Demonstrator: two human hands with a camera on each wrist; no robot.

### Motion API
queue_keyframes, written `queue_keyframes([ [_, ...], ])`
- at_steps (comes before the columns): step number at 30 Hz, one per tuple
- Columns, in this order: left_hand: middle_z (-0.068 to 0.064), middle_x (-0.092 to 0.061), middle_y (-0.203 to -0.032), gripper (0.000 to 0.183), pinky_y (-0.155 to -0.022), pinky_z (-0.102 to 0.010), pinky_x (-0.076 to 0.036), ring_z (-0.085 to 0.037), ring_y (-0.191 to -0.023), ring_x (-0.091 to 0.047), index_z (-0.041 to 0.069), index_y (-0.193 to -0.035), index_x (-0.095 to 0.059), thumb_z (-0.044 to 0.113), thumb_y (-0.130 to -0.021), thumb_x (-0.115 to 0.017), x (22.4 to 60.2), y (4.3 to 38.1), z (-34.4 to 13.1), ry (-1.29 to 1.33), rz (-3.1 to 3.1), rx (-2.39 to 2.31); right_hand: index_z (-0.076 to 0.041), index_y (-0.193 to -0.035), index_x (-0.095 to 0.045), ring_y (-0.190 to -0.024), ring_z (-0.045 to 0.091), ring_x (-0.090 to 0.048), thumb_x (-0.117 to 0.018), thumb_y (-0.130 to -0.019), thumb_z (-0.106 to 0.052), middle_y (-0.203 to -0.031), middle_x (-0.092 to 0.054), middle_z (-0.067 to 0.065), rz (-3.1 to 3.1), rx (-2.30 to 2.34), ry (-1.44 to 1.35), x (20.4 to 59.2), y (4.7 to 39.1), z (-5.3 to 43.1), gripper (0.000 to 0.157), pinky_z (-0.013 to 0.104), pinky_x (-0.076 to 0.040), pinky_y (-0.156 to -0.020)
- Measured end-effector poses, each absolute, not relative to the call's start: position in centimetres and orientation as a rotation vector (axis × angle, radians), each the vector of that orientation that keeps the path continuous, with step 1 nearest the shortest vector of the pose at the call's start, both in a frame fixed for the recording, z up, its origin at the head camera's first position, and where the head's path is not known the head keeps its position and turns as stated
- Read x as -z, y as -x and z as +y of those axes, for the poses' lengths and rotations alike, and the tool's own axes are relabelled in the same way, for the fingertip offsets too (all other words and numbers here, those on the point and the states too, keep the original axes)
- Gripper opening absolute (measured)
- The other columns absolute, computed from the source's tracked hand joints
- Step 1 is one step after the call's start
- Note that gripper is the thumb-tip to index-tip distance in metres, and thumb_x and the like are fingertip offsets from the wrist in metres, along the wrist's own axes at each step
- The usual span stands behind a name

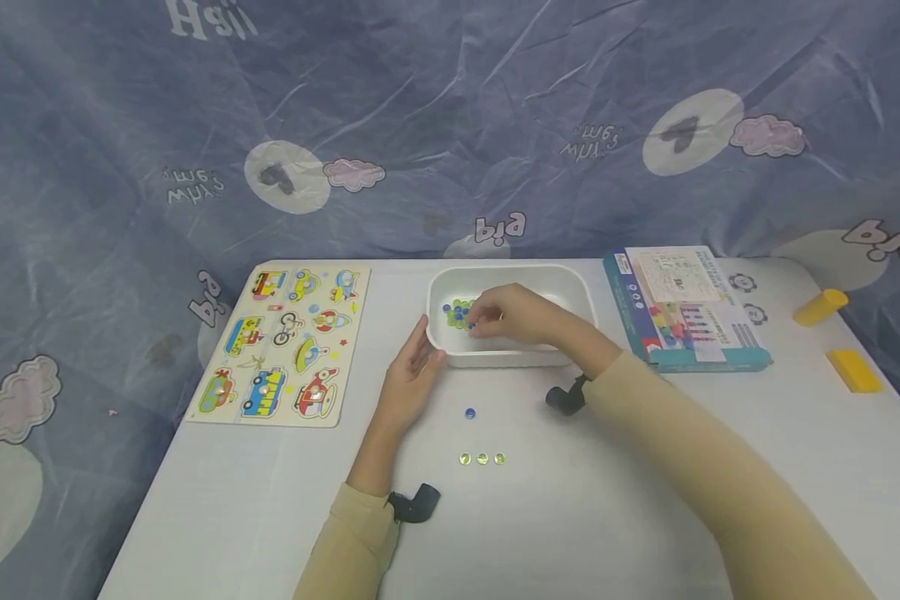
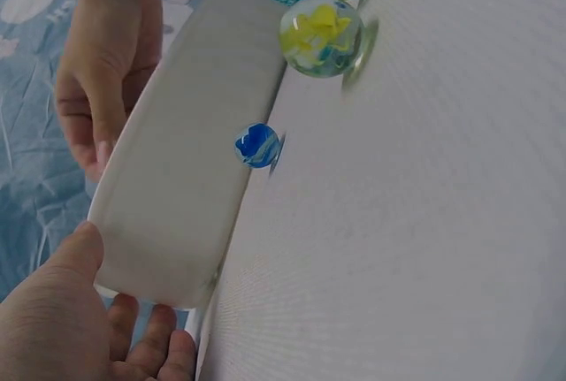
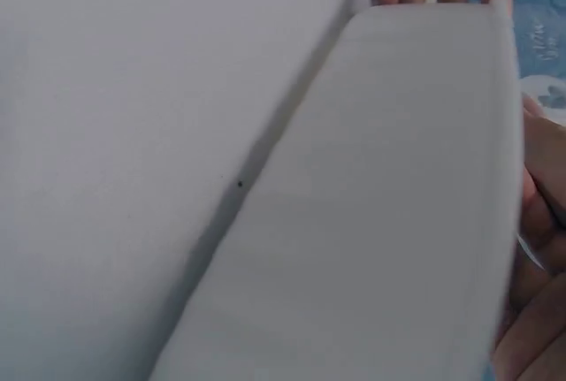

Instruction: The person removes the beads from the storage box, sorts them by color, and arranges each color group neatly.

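Observation:
A white plastic bin (image 1: 510, 358) stands at the back of the table, with green and blue glass marbles (image 1: 459, 315) gathered at its left end. My left hand (image 1: 412, 375) rests against the bin's front left corner, thumb at the rim and the other fingers along the end wall. Over the front wall, my right hand (image 1: 513, 312) reaches in, its bent fingertips among the marbles beside a blue one; I cannot tell whether they pinch it. In front of the bin lies a blue marble (image 1: 470, 413), and nearer me three yellow-green marbles (image 1: 482, 458) form a row.
Left of the bin lies a wooden vehicle puzzle board (image 1: 292, 342). A teal-edged toy box (image 1: 686, 308) is close on its right. Farther right are a yellow cylinder (image 1: 821, 307) and a yellow block (image 1: 855, 371). A printed blue-grey cloth (image 1: 450, 108) hangs behind the table.

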State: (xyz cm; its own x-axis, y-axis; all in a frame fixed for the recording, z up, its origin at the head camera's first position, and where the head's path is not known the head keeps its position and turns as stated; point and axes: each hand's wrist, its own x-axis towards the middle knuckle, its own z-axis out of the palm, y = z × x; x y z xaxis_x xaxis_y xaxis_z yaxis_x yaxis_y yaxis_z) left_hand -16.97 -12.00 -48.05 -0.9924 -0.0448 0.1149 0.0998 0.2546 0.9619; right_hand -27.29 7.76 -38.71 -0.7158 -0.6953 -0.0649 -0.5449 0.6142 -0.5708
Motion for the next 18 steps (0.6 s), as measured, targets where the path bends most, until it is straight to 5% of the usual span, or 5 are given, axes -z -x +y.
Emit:
queue_keyframes([
  [10, 0.009, -0.035, -0.152, 0.06, -0.112, -0.028, -0.037, -0.008, -0.137, -0.037, 0.041, -0.147, -0.024, 0.036, -0.095, -0.054, 48.4, 17.0, -12.0, 0.061, -2.395, 1.83, -0.025, -0.1, -0.073, -0.058, 0.012, -0.041, -0.071, -0.083, -0.038, -0.061, -0.046, -0.003, 2.671, 0.854, 1.047, 36.8, 23.0, 9.6, 0.021, 0.026, -0.041, -0.055],
  [18, 0.014, -0.034, -0.151, 0.06, -0.112, -0.028, -0.036, -0.006, -0.138, -0.036, 0.043, -0.146, -0.024, 0.036, -0.095, -0.055, 48.5, 17.1, -12.0, 0.045, -2.391, 1.835, -0.027, -0.1, -0.073, -0.079, 0.008, -0.056, -0.073, -0.081, -0.039, -0.096, -0.07, -0.013, 2.634, 0.885, 0.953, 36.9, 19.3, 10.5, 0.022, 0.025, -0.05, -0.07],
])
